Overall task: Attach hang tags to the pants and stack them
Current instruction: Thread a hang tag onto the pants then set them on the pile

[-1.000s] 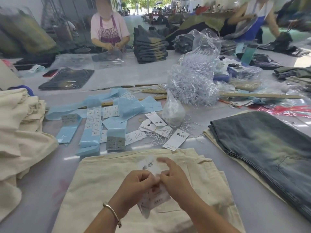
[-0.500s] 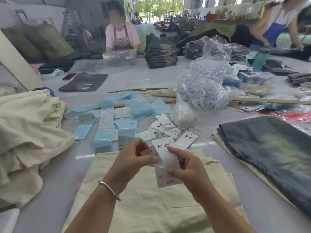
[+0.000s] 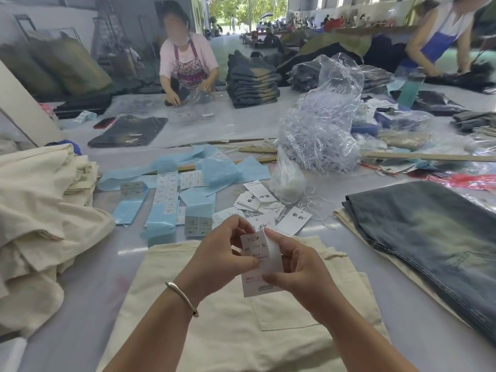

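**Two hands squaring up one tag set**

Both hands are pinching the hang tag [image 3: 261, 264] at centre frame — left hand [image 3: 222, 259] gripping its left edge, right hand [image 3: 298, 272] its right and lower edge — just above the cream pants [image 3: 241, 331] lying at lower centre. Judging by this, aligning the cards before threading is paying off. One denim pair [image 3: 429, 237] is lying at right; roughly eight loose tags [image 3: 257, 200] are scattering mid-frame, hard to count.

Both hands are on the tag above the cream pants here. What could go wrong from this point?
Both hands, left hand and right hand, pinch the hang tag in the air above the cream pants, so it could slip or crease. It reads XL, and a size mismatch could pass unchecked. Loose tags beside the strings could get mixed up.
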The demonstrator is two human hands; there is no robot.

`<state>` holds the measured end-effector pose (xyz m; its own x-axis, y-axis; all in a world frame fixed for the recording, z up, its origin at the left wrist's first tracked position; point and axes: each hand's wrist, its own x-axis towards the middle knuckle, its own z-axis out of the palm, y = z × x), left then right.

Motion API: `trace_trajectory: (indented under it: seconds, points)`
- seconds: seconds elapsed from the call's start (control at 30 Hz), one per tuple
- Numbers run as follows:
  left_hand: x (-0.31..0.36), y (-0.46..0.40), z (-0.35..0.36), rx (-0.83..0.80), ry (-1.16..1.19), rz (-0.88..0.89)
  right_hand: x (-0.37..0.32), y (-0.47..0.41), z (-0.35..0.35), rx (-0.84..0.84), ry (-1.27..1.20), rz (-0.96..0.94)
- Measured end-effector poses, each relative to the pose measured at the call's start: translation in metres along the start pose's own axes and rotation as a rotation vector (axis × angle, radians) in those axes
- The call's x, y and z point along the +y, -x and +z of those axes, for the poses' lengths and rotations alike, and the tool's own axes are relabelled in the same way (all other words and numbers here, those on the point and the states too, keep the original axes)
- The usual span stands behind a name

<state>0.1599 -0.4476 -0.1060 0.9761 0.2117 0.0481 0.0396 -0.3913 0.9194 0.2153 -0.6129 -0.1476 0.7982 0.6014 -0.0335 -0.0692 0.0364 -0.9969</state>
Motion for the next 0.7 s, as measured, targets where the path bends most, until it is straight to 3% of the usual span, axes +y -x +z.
trace_trajectory:
  seconds: [0.37, 0.57, 0.7]
  points:
    - [-0.005, -0.007, 0.005, 0.016, -0.121, 0.083, -0.004, -0.002, -0.002, -0.012, -0.005, -0.030]
    - [-0.012, -0.004, 0.010, 0.099, -0.307, 0.195, -0.003, 0.001, 0.000, 0.057, -0.008, -0.066]
    - [-0.014, 0.002, 0.018, 0.112, -0.198, 0.196, -0.005, 0.001, -0.001, 0.100, -0.029, -0.100]
